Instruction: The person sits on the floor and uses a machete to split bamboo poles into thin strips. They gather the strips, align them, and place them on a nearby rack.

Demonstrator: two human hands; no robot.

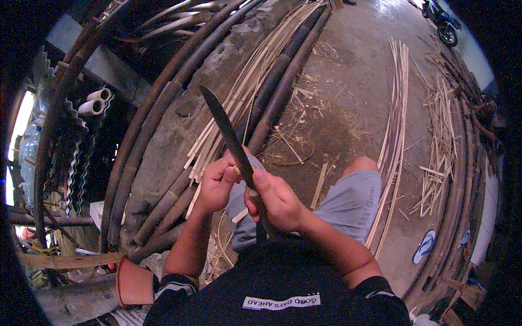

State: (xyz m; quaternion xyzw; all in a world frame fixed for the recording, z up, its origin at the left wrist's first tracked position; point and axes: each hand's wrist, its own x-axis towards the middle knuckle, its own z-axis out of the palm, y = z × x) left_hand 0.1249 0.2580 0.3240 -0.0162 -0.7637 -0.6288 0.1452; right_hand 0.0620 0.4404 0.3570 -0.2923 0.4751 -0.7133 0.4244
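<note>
Inspecting the grip, we find the right hand [280, 204] closed round the handle of a dark knife [225, 126], which slants up and left above the grey shorts [350, 201]. The left hand [215, 187] seems to pinch a pale strip [236, 169] just beside the blade. We judge paring in hand; the next stroke calls for a steady strip.

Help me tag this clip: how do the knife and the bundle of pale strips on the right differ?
Colour: the knife is dark, while the bundle of pale strips is light tan.
Make-up: the knife has one broad blade; the bundle has many thin strips.
Pose: the knife is held up in the right hand, while the bundle lies on the floor.
Both are long and narrow.
</note>
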